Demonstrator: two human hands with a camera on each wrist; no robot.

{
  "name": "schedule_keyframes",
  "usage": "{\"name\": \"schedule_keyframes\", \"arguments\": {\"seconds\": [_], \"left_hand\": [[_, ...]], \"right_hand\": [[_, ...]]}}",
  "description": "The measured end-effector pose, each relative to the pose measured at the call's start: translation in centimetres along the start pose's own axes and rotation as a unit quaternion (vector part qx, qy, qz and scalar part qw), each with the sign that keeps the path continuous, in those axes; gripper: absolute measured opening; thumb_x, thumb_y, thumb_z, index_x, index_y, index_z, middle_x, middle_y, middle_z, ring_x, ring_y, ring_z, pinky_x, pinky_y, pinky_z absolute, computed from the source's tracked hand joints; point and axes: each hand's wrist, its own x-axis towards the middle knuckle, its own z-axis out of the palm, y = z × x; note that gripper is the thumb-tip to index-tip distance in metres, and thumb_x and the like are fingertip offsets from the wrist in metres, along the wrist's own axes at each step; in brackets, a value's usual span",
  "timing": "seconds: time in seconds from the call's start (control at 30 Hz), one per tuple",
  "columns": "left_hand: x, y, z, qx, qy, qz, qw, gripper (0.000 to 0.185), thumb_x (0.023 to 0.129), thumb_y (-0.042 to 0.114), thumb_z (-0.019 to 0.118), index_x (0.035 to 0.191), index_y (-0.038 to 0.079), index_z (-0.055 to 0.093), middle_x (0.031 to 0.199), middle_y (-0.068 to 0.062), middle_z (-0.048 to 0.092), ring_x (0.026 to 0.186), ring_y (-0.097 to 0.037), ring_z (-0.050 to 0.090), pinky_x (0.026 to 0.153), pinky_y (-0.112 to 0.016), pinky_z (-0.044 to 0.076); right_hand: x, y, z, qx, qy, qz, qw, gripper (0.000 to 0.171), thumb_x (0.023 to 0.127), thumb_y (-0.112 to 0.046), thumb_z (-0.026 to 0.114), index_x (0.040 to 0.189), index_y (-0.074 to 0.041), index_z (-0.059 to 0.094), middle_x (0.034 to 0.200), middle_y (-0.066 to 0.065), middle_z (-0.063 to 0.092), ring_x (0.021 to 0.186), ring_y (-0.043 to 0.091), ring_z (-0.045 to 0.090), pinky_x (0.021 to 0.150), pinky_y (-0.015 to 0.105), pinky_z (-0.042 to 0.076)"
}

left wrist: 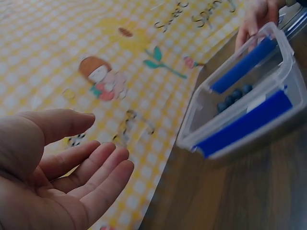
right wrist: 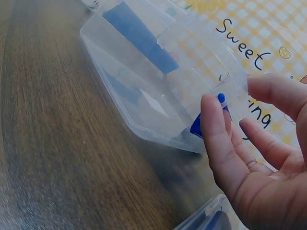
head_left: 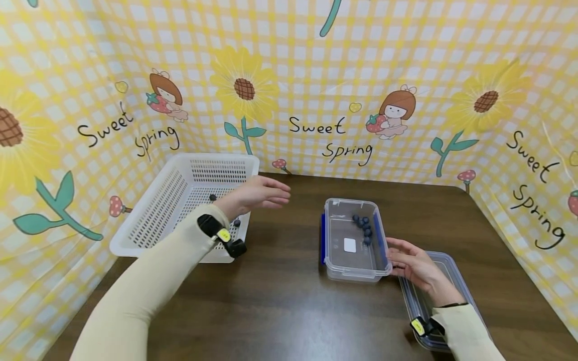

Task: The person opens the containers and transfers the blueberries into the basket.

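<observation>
My left hand [head_left: 259,194] is held in the air over the right rim of a white plastic basket [head_left: 131,248], its fingers relaxed and nothing in them. The left wrist view shows that palm [left wrist: 62,191] bare. Against the right side of a clear plastic food container [head_left: 336,265] with blue side latches rest the fingers of my right hand [head_left: 417,265]. Close up in the right wrist view, the fingers [right wrist: 218,148] touch the wall beside a blue latch [right wrist: 196,125] without wrapping round it. Several blueberries [head_left: 367,233] lie inside the container.
A few dark berries [head_left: 237,222] are in the basket, partly hidden by my left arm. A clear lid-like piece [head_left: 444,260] with a grey-blue rim lies under my right forearm. Yellow checked cloth [head_left: 307,90] stands up behind the brown table [head_left: 280,301].
</observation>
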Motion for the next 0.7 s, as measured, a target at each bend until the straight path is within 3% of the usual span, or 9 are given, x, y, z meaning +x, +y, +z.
{"name": "schedule_keyframes", "arguments": {"seconds": [0.23, 0.4, 0.7], "left_hand": [[3.7, 0.5, 3.9, -0.035, -0.006, -0.003, 0.9994, 0.033, 0.103, -0.003, 0.048, 0.135, -0.010, 0.052, 0.132, -0.027, 0.058, 0.120, -0.035, 0.060, 0.096, -0.039, 0.054], [6.2, 0.5, 6.9, -0.065, -0.017, -0.006, 0.9977, 0.034, 0.101, -0.001, 0.054, 0.133, -0.012, 0.053, 0.130, -0.030, 0.058, 0.121, -0.040, 0.058, 0.099, -0.043, 0.052], [9.8, -1.0, 11.4, -0.096, -0.008, -0.045, 0.9944, 0.038, 0.101, 0.001, 0.054, 0.136, -0.012, 0.050, 0.135, -0.031, 0.054, 0.122, -0.037, 0.057, 0.098, -0.039, 0.053]], "right_hand": [[-0.1, 0.0, 0.1, -0.005, 0.016, 0.006, 1.000, 0.036, 0.100, 0.005, 0.050, 0.120, -0.022, 0.063, 0.102, 0.003, 0.066, 0.081, 0.013, 0.067, 0.072, 0.029, 0.060], [-0.2, 0.0, 0.2, -0.004, 0.024, 0.009, 1.000, 0.036, 0.100, 0.005, 0.051, 0.120, -0.022, 0.062, 0.102, 0.003, 0.065, 0.082, 0.013, 0.067, 0.072, 0.029, 0.060], [-0.2, 0.0, 0.3, 0.005, 0.021, 0.004, 1.000, 0.037, 0.099, 0.006, 0.050, 0.119, -0.021, 0.063, 0.101, 0.004, 0.066, 0.081, 0.013, 0.067, 0.072, 0.029, 0.060]]}}
